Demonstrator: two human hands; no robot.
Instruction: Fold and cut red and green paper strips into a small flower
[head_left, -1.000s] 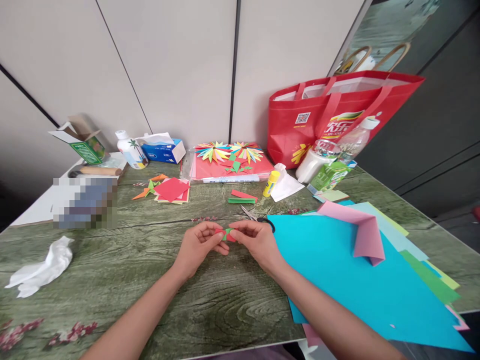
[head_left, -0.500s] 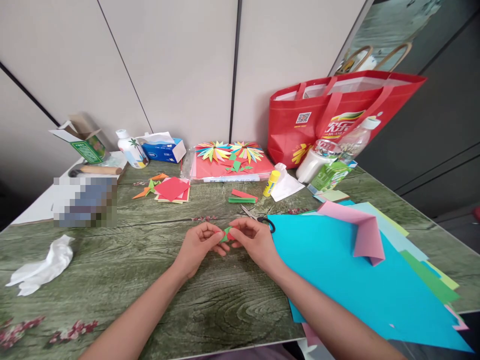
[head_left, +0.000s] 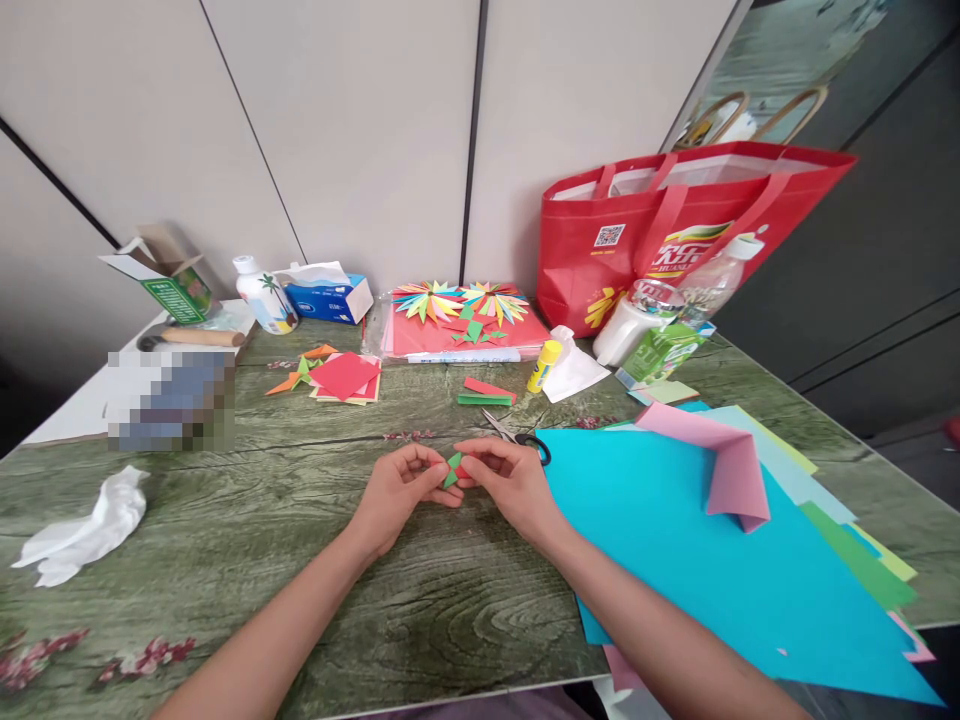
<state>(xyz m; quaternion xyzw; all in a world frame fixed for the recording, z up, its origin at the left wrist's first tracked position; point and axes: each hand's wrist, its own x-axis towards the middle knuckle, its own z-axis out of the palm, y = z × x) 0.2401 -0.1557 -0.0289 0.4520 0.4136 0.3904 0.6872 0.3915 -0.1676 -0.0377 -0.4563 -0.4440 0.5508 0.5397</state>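
Note:
Between my two hands is a small red and green folded paper piece (head_left: 453,470), held just above the table. My left hand (head_left: 397,490) pinches its left side, and my right hand (head_left: 510,485) pinches the right side; the fingertips hide part of it. Black-handled scissors (head_left: 501,426) lie just beyond my right hand, blades pointing away to the left. Farther back are two folded strips, a red strip (head_left: 491,389) and a green strip (head_left: 484,400). A yellow glue stick (head_left: 544,366) stands to their right.
Blue paper sheets (head_left: 675,540) with a folded pink paper (head_left: 731,460) on top spread over the right side. Behind stand a red bag (head_left: 585,260), a jar (head_left: 630,325) and a tissue box (head_left: 330,298). Small paper squares (head_left: 345,378) lie back left; a crumpled tissue (head_left: 90,530) lies far left.
The paper piece has turned slightly between my fingers, with more of its green part upright in the middle. Both hands stay in nearly the same place.

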